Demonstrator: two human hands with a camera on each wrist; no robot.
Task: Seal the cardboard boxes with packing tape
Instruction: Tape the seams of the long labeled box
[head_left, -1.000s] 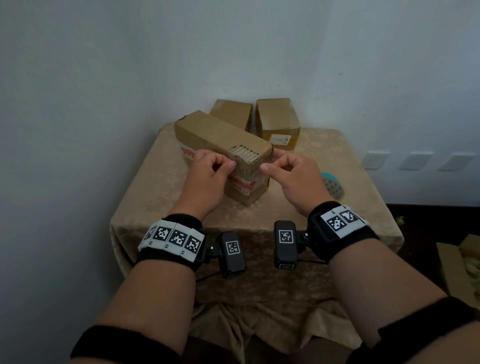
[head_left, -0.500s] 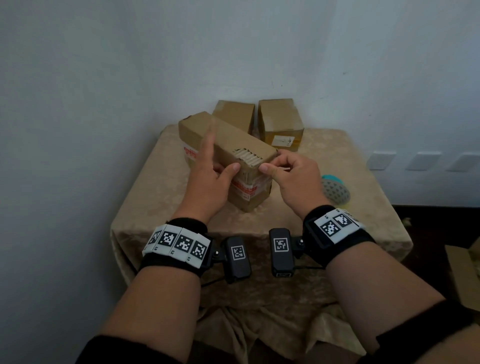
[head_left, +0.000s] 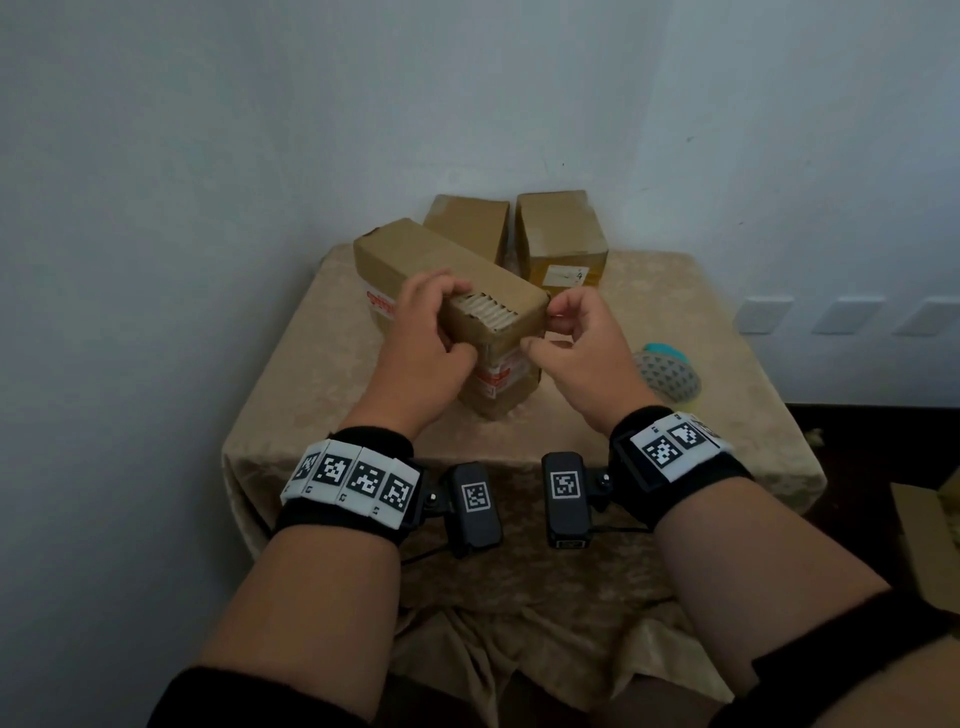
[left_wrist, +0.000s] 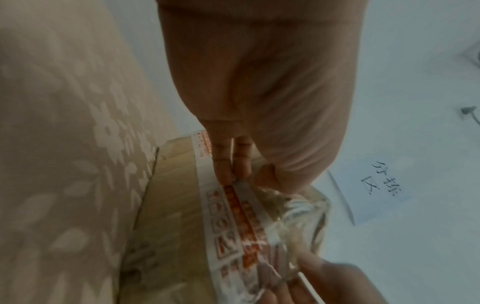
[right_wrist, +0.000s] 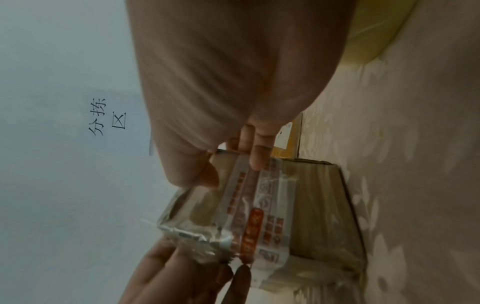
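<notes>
Nearest the camera, both forearms wear black bands with white blocks of black-and-white square markers, and a small black camera unit hangs inside each wrist. The left hand is curled round the near left corner of the long cardboard box, fingers over its top edge and thumb on the end face. The right hand has its fingers bent and pinches at the box's near right corner; the wrist views show clear, crinkled packing tape over that end. A white strip with orange-red print runs across the box's end; its characters are too blurred to read.

The box lies on a counter draped with a beige floral cloth. To the right of the hands lies a rounded object, grey with a triangle pattern and a teal and yellow edge. Farther back stand two smaller cardboard boxes, the left one plain, the right one bearing a white label with a handwritten mark that looks like a 4.

Behind them the pale walls meet in a corner. A white sheet on the wall is handwritten "分拣区". Three white wall plates sit at right
</notes>
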